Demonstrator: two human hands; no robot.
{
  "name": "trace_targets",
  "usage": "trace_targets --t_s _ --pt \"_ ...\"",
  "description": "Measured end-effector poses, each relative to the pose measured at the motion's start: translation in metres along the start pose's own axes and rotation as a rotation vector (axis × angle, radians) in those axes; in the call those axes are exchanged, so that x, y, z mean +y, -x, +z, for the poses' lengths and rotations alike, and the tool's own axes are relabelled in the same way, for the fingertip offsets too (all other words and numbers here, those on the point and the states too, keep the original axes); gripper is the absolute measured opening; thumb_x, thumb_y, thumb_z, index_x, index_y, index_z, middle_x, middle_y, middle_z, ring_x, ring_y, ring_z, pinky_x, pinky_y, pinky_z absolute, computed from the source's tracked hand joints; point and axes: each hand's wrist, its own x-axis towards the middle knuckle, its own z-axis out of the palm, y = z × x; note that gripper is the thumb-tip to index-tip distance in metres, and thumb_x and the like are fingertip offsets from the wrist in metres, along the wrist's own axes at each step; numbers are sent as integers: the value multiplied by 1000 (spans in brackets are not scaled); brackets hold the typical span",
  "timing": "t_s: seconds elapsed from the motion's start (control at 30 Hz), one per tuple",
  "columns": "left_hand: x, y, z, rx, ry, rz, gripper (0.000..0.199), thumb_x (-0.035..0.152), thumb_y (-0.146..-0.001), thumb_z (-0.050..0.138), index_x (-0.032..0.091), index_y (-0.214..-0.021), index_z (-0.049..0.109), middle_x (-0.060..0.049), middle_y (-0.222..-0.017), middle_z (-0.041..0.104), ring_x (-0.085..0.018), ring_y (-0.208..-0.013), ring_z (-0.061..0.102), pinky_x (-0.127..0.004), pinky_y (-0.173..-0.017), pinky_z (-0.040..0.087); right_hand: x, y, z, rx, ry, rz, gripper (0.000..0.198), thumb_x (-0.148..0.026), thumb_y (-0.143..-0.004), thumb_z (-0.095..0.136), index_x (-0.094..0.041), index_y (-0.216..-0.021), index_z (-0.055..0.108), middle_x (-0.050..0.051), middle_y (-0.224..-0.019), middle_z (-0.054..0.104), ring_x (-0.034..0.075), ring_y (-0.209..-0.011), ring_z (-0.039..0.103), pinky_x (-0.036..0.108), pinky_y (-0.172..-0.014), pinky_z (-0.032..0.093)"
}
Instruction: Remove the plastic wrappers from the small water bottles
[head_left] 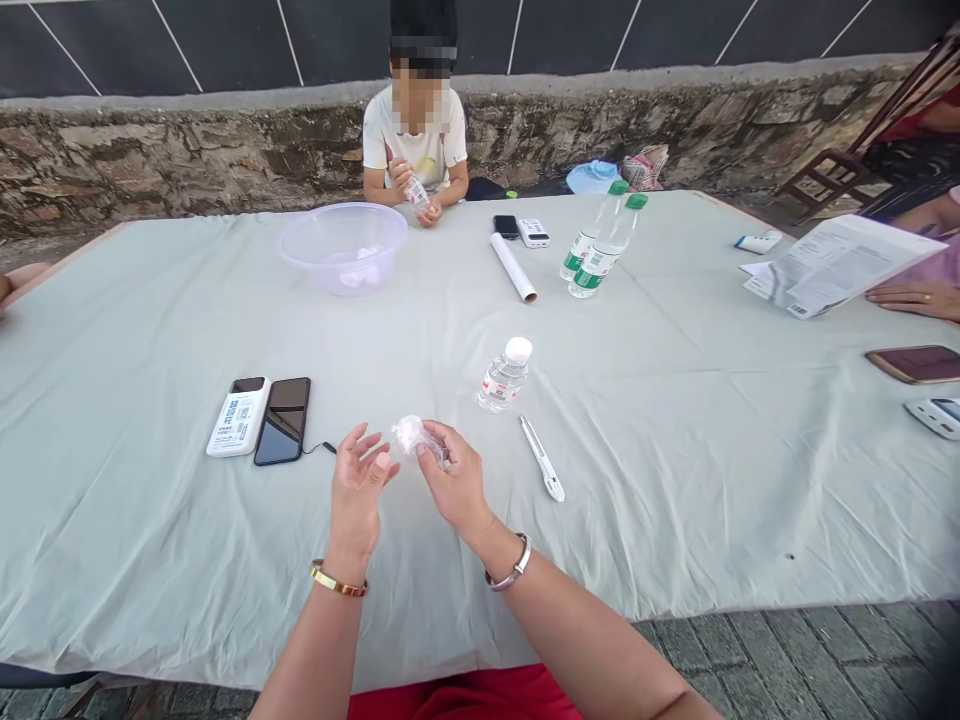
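My right hand [456, 470] pinches a small white ball-shaped bundle in clear plastic wrap [409, 433], lifted over the cloth near the table's front. Just left of the bundle is my left hand [361, 480], fingers spread and curved around its side; whether a fingertip touches it I cannot tell. A small water bottle with a white cap [504, 378] stands beyond my right hand. To the right of that hand lies a white utility knife [541, 458]. A black phone [283, 421] and a white power bank [238, 417] lie side by side left of my hands.
A clear purple basin [300, 262] with white pieces inside stands at the far left. Behind the table a person [415, 140] holds a bottle. Two green-capped bottles [596, 262] stand near a white roll [514, 268]. At right, another person's hand [919, 298] is by a paper sheet [840, 262].
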Motion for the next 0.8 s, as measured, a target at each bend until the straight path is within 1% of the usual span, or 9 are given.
trace_targets --t_s 0.1,0.17,0.23,0.37,0.47,0.53,0.6,0.7,0.8 --pt "-4 -2 3 -85 -82 -34 47 38 -68 75 22 -109 59 -5 -102 61 -17 -90 61 -30 -72 53 3 3 -2 -93 90 -81 30 -24 -81 53 -23 -110 62 4 -102 68 18 -89 62 33 -80 51" --pt "-5 -9 4 -43 -74 -42 41 37 -67 76 18 -100 61 -4 -94 62 -15 -81 61 -27 -67 52 7 5 -11 -202 107 -138 36 -26 -80 56 -25 -116 59 4 -108 67 18 -93 62 33 -79 52" --pt "-3 -22 2 31 3 -53 43 36 -63 78 18 -97 60 -3 -92 63 -14 -77 61 -27 -63 52 14 2 -30 -199 122 -141 40 -31 -79 58 -25 -119 56 6 -111 65 19 -94 61 33 -77 52" --pt "13 -52 -7 147 90 -6 47 31 -58 81 21 -98 58 -3 -92 65 -15 -76 63 -28 -60 53 37 -26 -84 309 242 98 40 -41 -78 55 -21 -113 55 9 -110 62 19 -86 61 35 -71 52" --pt "19 -71 -8 175 76 31 45 31 -58 81 20 -95 58 -2 -87 65 -14 -74 62 -26 -58 51 53 -55 -110 368 373 195 71 -47 -64 67 -21 -126 44 11 -123 55 20 -81 60 37 -69 51" --pt "19 -81 -7 157 70 20 45 32 -58 80 20 -95 58 -1 -84 64 -13 -72 62 -26 -58 51 59 -73 -113 248 432 225 76 -46 -58 71 -22 -125 44 8 -116 59 17 -72 59 36 -67 50" --pt "18 -92 -5 126 51 8 46 33 -59 80 20 -98 58 0 -83 63 -12 -70 61 -26 -58 51 62 -87 -109 183 485 264 60 -44 -58 71 -23 -111 51 3 -92 65 16 -64 57 34 -62 48" --pt "26 -117 -3 129 -22 54 45 33 -62 77 19 -101 58 1 -82 62 -10 -69 59 -23 -58 50 63 -108 -99 211 551 283 42 -46 -60 69 -23 -91 53 -2 -67 59 17 -59 55 30 -57 44" --pt "47 -155 1 174 -106 170 42 31 -62 75 18 -99 59 2 -80 61 -10 -68 59 -23 -58 50 63 -146 -91 279 569 263 41 -50 -58 69 -23 -84 50 -3 -65 58 18 -60 56 29 -57 42"
